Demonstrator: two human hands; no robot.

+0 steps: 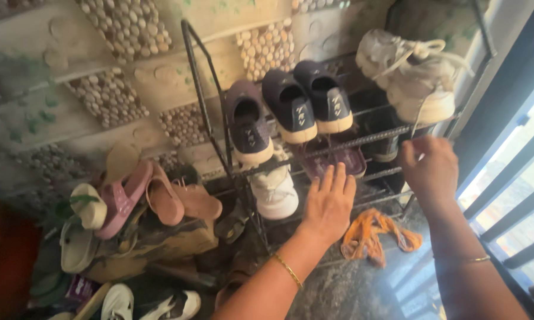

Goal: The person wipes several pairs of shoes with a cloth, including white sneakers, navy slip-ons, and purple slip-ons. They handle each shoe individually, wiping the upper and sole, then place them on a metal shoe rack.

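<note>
A black metal shoe rack stands against a pebble-patterned wall. Its top shelf carries three dark navy slip-on shoes and a pair of cream lace-up sneakers. Below sit a white sneaker and a maroon sandal. My left hand reaches flat, fingers together, toward the maroon sandal on the lower shelf, just touching its near edge. My right hand is at the rack's right side, fingers curled at the shelf rail; whether it grips the rail is unclear.
Pink sandals, tan and pale green slippers and white shoes lie piled on the floor left of the rack. An orange cloth lies on the dark floor under the rack. A barred window or door runs along the right.
</note>
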